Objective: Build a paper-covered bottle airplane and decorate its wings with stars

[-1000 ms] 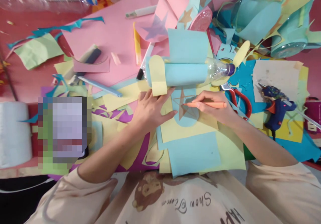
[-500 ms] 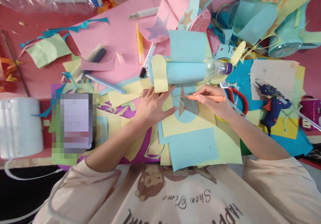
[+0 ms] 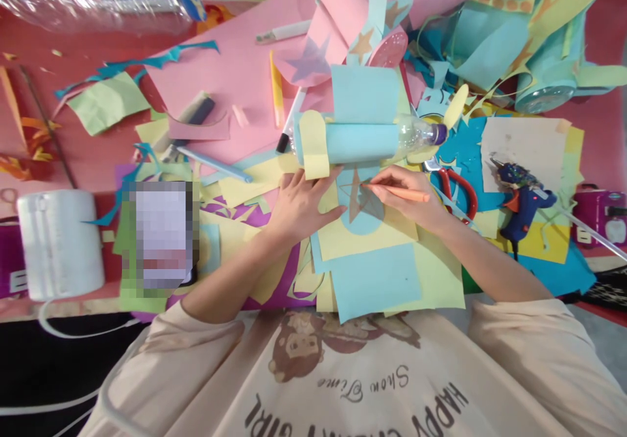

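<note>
A star (image 3: pixel 355 195) marks the blue paper (image 3: pixel 362 226) just below the bottle (image 3: pixel 362 142). The marker's (image 3: pixel 405 194) tip has shifted closer to the bottle than a second ago. The right hand (image 3: pixel 410 189) pinches the marker narrowly; the left hand (image 3: pixel 304 203) rests palm-down, fingers spread, beside the blue paper.

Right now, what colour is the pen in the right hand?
The pen is orange, clearest in the head view.

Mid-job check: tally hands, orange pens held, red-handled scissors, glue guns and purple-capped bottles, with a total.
Hands: 2, left hand and right hand
Orange pen: 1
Red-handled scissors: 1
Glue gun: 1
Purple-capped bottle: 1
Total: 6
</note>
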A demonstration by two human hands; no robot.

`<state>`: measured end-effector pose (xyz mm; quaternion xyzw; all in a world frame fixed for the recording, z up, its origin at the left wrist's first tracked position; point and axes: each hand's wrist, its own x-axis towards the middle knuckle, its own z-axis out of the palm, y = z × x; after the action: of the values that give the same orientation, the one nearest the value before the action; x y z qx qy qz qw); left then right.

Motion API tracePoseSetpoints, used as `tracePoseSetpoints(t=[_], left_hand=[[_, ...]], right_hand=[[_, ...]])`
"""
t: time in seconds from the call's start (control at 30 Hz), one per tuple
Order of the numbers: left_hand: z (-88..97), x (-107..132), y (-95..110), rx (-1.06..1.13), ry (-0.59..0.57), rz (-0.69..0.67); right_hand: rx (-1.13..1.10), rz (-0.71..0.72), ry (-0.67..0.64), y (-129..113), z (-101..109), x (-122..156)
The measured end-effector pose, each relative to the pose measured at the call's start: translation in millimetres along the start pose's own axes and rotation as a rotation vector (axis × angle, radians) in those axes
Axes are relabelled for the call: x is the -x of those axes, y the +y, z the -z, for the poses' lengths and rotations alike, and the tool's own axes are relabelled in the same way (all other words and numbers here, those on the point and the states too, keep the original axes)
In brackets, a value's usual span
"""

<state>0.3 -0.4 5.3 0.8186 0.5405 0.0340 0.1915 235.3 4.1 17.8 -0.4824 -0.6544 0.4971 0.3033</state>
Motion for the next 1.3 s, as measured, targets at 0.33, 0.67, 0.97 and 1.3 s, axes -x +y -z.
tracePoseSetpoints(t=[0.33, 0.67, 0.97, 1.3], left_hand=[[-0.4, -0.5, -0.7, -0.016, -0.012, -0.014], [0.1, 0.2, -0.8, 0.006, -0.014, -0.008], [-0.2, 0.1, -0.9, 0.010, -0.005, -0.012], [0.3, -0.2, -0.4, 0.007, -0.011, -0.015]], right_hand=[[0.104, 0.012, -0.065, -6.9, 0.0, -0.9], [0.054, 0.038, -0.131, -2.2, 0.1, 2.2], [0.060, 0.010, -0.003, -0.9, 0.9, -0.1], [0.144, 0.053, -0.113, -6.2, 0.7, 2.0]])
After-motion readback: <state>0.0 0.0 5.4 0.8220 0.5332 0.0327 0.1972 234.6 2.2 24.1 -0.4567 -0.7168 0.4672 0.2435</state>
